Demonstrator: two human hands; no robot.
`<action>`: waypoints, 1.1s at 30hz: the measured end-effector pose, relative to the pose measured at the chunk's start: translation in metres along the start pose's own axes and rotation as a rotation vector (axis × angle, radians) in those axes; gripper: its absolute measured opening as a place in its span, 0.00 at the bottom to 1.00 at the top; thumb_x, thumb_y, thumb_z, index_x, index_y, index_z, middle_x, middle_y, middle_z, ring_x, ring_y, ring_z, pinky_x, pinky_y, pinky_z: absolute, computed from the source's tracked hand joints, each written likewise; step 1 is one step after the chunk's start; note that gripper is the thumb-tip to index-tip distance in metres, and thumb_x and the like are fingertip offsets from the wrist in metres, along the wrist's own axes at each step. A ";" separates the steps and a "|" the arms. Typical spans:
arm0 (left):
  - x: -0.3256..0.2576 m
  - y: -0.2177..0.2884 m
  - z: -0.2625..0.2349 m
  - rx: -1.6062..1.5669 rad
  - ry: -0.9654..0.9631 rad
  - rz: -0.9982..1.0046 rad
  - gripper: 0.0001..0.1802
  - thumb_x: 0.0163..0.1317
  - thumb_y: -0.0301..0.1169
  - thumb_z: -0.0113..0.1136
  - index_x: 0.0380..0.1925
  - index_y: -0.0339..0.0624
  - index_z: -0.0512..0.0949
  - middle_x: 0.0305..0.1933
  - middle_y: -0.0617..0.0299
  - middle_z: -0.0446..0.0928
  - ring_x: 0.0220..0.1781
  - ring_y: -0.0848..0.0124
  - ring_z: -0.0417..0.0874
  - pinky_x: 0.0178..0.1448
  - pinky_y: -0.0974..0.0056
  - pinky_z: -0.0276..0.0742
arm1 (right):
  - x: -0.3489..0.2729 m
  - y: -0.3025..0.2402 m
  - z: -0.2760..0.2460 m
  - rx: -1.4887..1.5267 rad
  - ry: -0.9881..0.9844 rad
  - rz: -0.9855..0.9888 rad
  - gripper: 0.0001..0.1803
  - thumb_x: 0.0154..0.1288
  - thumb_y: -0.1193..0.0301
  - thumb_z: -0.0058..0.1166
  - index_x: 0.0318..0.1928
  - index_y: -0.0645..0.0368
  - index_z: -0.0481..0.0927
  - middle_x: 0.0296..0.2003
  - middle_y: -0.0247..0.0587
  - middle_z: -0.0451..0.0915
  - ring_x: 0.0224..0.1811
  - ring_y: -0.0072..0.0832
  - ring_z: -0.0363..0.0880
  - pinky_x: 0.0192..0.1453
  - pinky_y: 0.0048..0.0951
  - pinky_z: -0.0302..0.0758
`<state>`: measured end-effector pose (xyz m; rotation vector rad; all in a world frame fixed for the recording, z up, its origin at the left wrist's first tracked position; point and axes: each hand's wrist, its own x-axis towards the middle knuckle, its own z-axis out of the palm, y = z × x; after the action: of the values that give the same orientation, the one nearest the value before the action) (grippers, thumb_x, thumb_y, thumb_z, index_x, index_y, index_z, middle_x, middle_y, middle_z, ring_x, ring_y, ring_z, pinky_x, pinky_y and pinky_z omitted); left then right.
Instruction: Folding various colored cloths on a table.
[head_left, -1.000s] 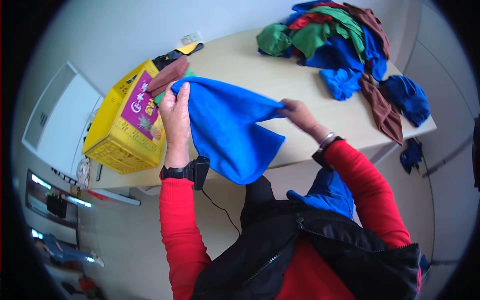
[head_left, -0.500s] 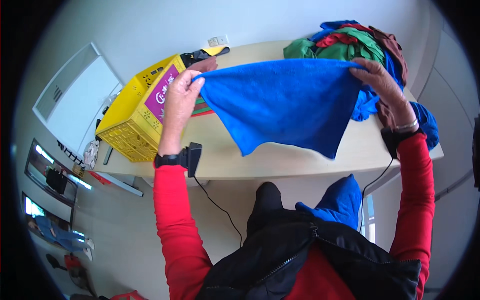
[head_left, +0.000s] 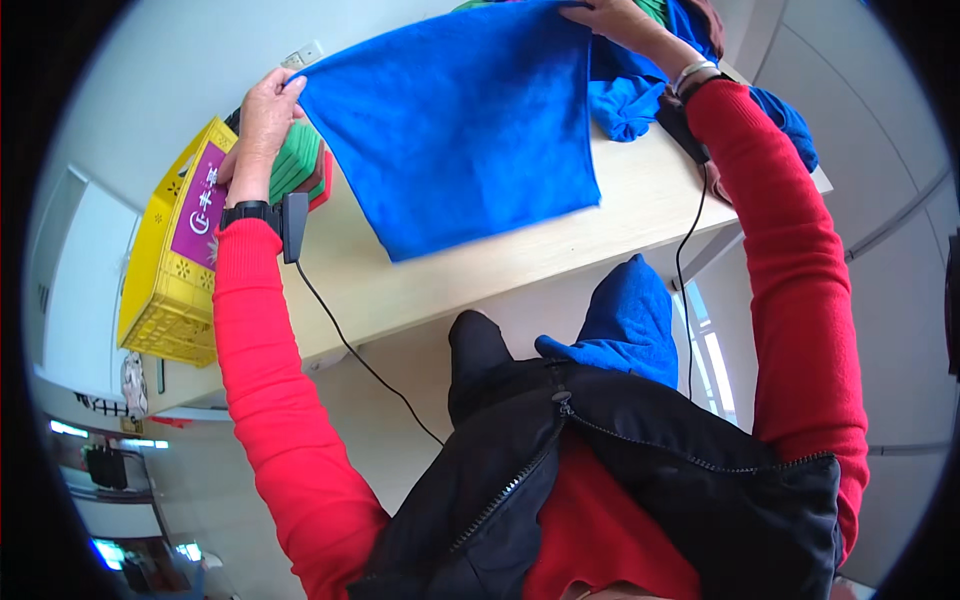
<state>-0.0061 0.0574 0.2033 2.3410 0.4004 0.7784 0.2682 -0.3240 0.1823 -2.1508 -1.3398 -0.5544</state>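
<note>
A blue towel (head_left: 470,130) hangs spread out above the table, held by its two upper corners. My left hand (head_left: 267,115) pinches the left corner between thumb and fingers. My right hand (head_left: 620,20) grips the other upper corner, near the top edge of the view. The towel's lower edge hangs over the tabletop. Behind my right hand lies a heap of loose cloths, partly hidden, with a crumpled blue cloth (head_left: 628,105) at its near side. Beside my left wrist sits a stack of folded green cloths (head_left: 295,165), with red and brown ones next to it.
A yellow plastic crate (head_left: 165,330) with a purple panel stands at the table's left end. The pale tabletop (head_left: 480,265) runs in front of me. Another blue cloth (head_left: 630,320) lies across my lap. Black cords (head_left: 370,365) trail from devices strapped at both wrists.
Both hands have moved up and away with the towel, which now hangs wider and flatter. The view has shifted, so the green stack shows more and the heap less.
</note>
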 end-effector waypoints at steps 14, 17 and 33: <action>-0.215 -0.126 0.082 0.416 -0.076 0.266 0.04 0.64 0.23 0.57 0.39 0.39 0.77 0.47 0.50 0.78 0.47 0.49 0.82 0.49 0.54 0.79 | -0.184 -0.057 0.095 0.053 -0.221 -0.259 0.11 0.63 0.78 0.57 0.46 0.58 0.83 0.43 0.46 0.84 0.48 0.43 0.83 0.53 0.38 0.82; -0.260 -0.136 0.091 0.373 -0.117 0.281 0.05 0.61 0.21 0.59 0.38 0.38 0.77 0.45 0.51 0.78 0.46 0.50 0.82 0.48 0.52 0.78 | -0.228 -0.069 0.119 0.073 -0.301 -0.265 0.11 0.64 0.78 0.56 0.46 0.58 0.84 0.46 0.46 0.84 0.50 0.42 0.83 0.56 0.38 0.81; -0.235 -0.116 0.053 0.276 -0.543 -0.042 0.08 0.62 0.23 0.61 0.41 0.37 0.78 0.49 0.54 0.79 0.49 0.57 0.83 0.53 0.58 0.78 | -0.196 -0.098 0.101 0.277 -0.689 0.025 0.10 0.70 0.66 0.59 0.42 0.61 0.85 0.39 0.47 0.86 0.40 0.41 0.85 0.49 0.36 0.82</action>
<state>-0.1659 0.0123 -0.0059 2.6631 0.3285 0.0466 0.1026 -0.3579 0.0096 -2.1931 -1.6049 0.4133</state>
